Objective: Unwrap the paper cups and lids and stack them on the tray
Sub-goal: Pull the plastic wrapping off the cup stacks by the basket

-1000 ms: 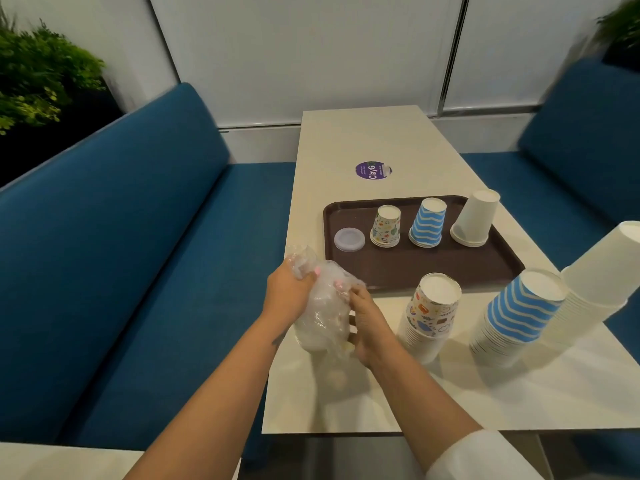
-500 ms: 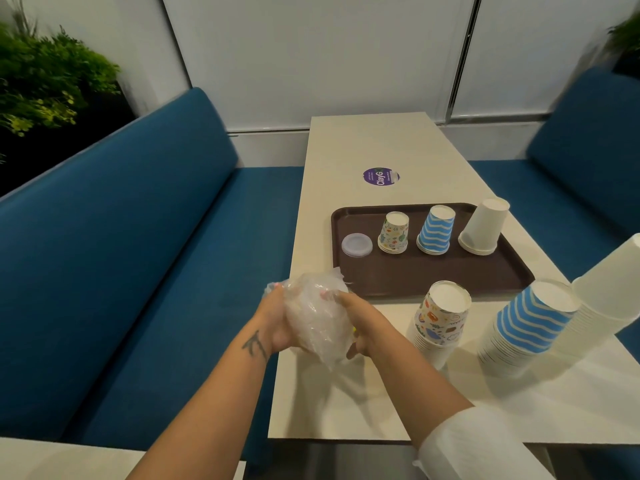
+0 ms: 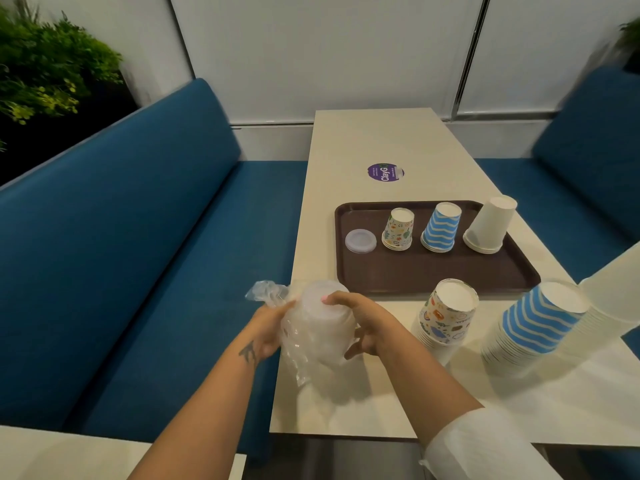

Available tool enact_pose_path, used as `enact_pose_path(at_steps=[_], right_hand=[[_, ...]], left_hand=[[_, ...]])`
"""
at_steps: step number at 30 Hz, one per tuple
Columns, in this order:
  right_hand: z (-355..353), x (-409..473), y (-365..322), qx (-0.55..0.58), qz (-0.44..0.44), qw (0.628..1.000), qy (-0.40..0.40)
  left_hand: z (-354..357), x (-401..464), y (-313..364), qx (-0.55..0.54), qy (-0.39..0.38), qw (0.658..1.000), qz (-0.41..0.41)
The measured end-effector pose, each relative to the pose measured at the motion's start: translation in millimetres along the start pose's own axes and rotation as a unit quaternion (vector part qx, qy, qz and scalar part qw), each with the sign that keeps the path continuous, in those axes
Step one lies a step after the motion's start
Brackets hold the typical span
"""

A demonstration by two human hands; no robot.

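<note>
A stack of clear lids in a plastic wrapper (image 3: 317, 329) is held above the table's near left edge. My left hand (image 3: 268, 329) grips the wrapper's left side, where the loose end bunches up. My right hand (image 3: 365, 323) grips the stack's right side, fingers over its top. The brown tray (image 3: 433, 277) carries a small pile of lids (image 3: 360, 240), a few patterned cups (image 3: 398, 229), blue striped cups (image 3: 440, 227) and white cups (image 3: 489, 226), all upside down. Three tall stacks stand on the table near the tray: patterned (image 3: 445, 315), blue striped (image 3: 533, 320), white (image 3: 613, 299).
The cream table (image 3: 374, 140) runs away from me with a purple sticker (image 3: 385, 172) past the tray. Blue bench seats (image 3: 138, 237) flank it on both sides. A green plant (image 3: 38, 60) sits at the upper left.
The wrapped lids have turned so the stack's flat top now faces up toward me. My right hand has shifted from the wrapper's side onto the stack's top and right side.
</note>
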State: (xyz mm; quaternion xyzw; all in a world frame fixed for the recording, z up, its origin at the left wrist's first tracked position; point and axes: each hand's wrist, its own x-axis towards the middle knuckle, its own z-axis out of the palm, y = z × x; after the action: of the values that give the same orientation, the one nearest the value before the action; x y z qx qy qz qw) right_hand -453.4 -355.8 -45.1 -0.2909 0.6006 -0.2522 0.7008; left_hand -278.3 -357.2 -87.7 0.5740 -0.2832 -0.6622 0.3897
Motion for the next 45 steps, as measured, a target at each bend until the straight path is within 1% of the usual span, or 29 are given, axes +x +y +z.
enact_pose_path(at_steps=[1, 3, 4, 6, 7, 8, 9, 10, 11, 12, 13, 14, 15, 16, 17, 19, 21, 22, 24, 26, 27, 29, 35, 42, 45], right_hand=[[0, 0, 0, -0.003, 0.001, 1.0, -0.001], [0, 0, 1, -0.008, 0.007, 1.0, -0.005], [0, 0, 1, -0.008, 0.009, 1.0, -0.007], [1, 1, 2, -0.015, 0.008, 1.0, -0.01], [1, 1, 2, -0.021, 0.007, 1.0, -0.011], [1, 1, 2, -0.028, 0.009, 0.999, -0.012], [2, 1, 2, -0.032, 0.012, 0.999, -0.014], [1, 1, 1, -0.034, 0.013, 0.999, -0.016], [1, 1, 1, -0.034, 0.015, 0.999, -0.018], [1, 1, 1, -0.034, 0.016, 0.999, -0.02], [1, 2, 1, -0.034, 0.018, 0.999, -0.021], [1, 2, 1, -0.035, 0.02, 0.999, -0.019], [2, 2, 1, -0.035, 0.02, 0.999, -0.015], [2, 2, 1, -0.034, 0.018, 0.999, -0.011], [2, 2, 1, -0.034, 0.017, 0.999, -0.009], [3, 2, 0, -0.032, 0.014, 0.999, -0.007], [4, 2, 0, -0.024, 0.009, 1.0, -0.003], [5, 2, 1, -0.021, 0.005, 1.0, -0.003], [6, 1, 1, -0.017, -0.001, 1.0, -0.005], [5, -2, 0, -0.014, -0.002, 1.0, -0.006], [3, -3, 0, -0.012, -0.001, 1.0, -0.007], [0, -9, -3, -0.007, -0.002, 1.0, -0.012], [-7, -14, -3, 0.016, -0.002, 1.0, -0.001], [-14, -26, -8, 0.033, -0.007, 0.999, -0.016], [-16, -36, -13, 0.03, -0.025, 0.999, -0.014]], left_hand=[[-3, 3, -2, 0.047, 0.049, 0.998, 0.019], [-7, 10, -4, 0.133, 0.147, 0.978, 0.064], [-8, 12, -4, 0.189, 0.183, 0.96, 0.095], [-11, 19, -2, 0.322, 0.23, 0.902, 0.17], [-13, 21, 0, 0.352, 0.25, 0.878, 0.206], [-15, 23, 3, 0.36, 0.271, 0.86, 0.239], [-17, 23, 8, 0.347, 0.295, 0.85, 0.266], [-21, 24, 12, 0.304, 0.325, 0.849, 0.284], [-23, 23, 19, 0.226, 0.353, 0.86, 0.291], [-27, 23, 25, 0.106, 0.38, 0.875, 0.282], [-28, 21, 31, -0.046, 0.401, 0.88, 0.25], [-29, 18, 35, -0.194, 0.393, 0.875, 0.207], [-33, 17, 35, -0.303, 0.354, 0.868, 0.171], [-39, 16, 33, -0.357, 0.299, 0.873, 0.144], [-43, 10, 28, -0.368, 0.236, 0.891, 0.126], [-47, 4, 11, -0.338, 0.13, 0.928, 0.081], [-43, 3, -7, -0.257, 0.052, 0.965, -0.003], [-39, 1, -15, -0.213, 0.009, 0.976, -0.039], [-27, -4, -20, -0.182, -0.074, 0.978, -0.071], [-14, -8, -19, -0.182, -0.139, 0.972, -0.054], [-6, -12, -16, -0.184, -0.157, 0.97, -0.04], [7, -17, -10, -0.176, -0.156, 0.972, -0.024], [27, -20, -5, -0.164, -0.124, 0.978, -0.025], [23, -24, -6, -0.158, -0.102, 0.982, -0.016], [20, -24, -9, -0.16, -0.095, 0.982, -0.015]])
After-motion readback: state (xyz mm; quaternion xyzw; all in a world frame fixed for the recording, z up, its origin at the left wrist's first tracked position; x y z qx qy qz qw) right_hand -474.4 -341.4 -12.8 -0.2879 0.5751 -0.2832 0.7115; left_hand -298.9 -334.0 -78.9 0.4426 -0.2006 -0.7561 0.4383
